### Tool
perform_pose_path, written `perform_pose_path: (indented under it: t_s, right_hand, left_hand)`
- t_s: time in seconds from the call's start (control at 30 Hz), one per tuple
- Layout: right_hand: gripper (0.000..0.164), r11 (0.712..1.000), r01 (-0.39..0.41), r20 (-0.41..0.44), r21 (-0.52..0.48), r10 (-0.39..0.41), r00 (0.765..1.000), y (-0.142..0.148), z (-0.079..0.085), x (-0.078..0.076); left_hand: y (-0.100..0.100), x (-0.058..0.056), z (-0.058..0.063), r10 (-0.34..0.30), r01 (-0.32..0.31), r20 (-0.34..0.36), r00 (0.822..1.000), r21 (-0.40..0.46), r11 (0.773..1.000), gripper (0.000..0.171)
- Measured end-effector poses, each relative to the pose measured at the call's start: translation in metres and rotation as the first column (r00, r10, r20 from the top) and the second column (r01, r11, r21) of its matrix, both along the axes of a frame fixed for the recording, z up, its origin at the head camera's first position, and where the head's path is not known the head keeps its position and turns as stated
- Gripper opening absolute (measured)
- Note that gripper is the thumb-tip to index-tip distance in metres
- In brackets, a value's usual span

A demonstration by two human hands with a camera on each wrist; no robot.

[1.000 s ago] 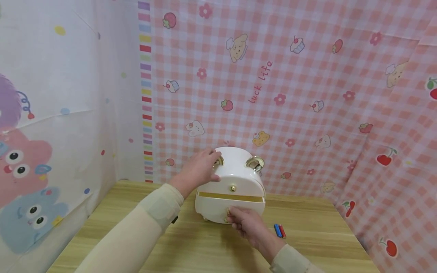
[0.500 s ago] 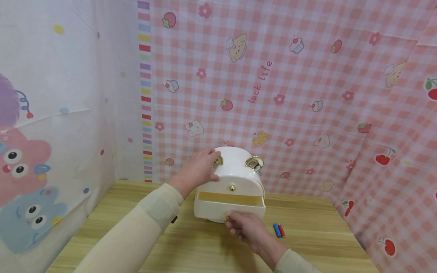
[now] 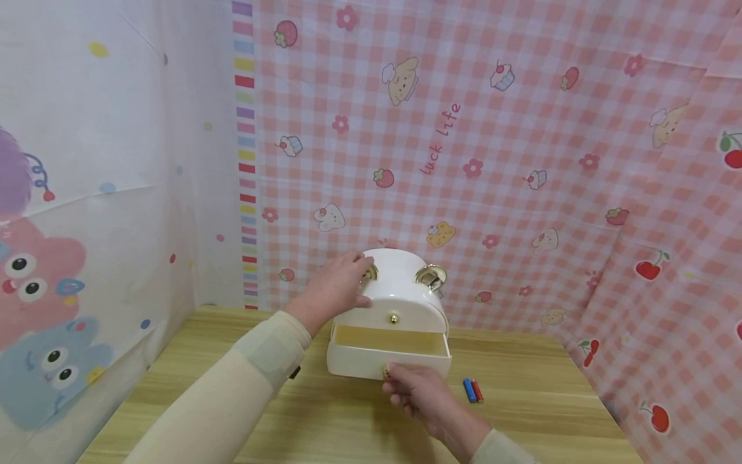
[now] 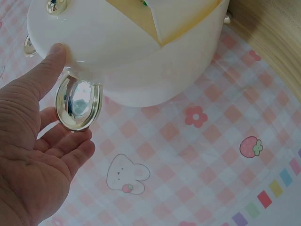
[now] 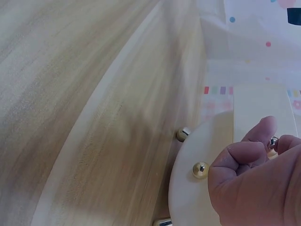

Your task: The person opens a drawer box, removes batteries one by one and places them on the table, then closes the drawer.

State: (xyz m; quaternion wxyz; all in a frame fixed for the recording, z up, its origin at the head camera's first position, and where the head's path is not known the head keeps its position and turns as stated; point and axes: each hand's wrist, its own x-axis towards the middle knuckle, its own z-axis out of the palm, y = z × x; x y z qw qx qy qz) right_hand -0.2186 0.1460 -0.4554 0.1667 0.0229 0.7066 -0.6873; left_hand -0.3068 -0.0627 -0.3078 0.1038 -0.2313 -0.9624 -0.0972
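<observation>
A white rounded drawer box (image 3: pixel 400 274) with two gold ear-shaped ornaments stands on the table. My left hand (image 3: pixel 339 280) holds its upper left: in the left wrist view the thumb lies against the white front and the fingers curl behind the gold ear (image 4: pixel 77 103). My right hand (image 3: pixel 426 396) pinches the gold knob (image 5: pixel 273 142) of the middle drawer (image 3: pixel 359 361) between thumb and finger. That drawer stands out from the box, showing a yellowish inside. Above it the top gold knob (image 3: pixel 394 318) is untouched; a lower knob (image 5: pixel 201 170) shows in the right wrist view.
Right of the box, a small blue cylinder (image 3: pixel 469 390) and a red one (image 3: pixel 477 391) lie side by side on the wooden table (image 3: pixel 522 412). A pink checked cloth (image 3: pixel 493 129) hangs behind, and a white printed one (image 3: pixel 116 225) on the left.
My right hand has moved toward me, drawing the middle drawer further out, so more of its inside shows. The left hand has stayed on the box.
</observation>
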Motion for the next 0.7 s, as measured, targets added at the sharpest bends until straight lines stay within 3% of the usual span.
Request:
perform_pose_path:
  t_s: [0.7]
  right_hand:
    - [0.034, 1.000, -0.003, 0.002, 0.013, 0.003, 1.000, 0.001, -0.002, 0.013]
  left_hand:
    - [0.000, 0.002, 0.002, 0.000, 0.000, -0.001, 1.000, -0.011, 1.000, 0.085]
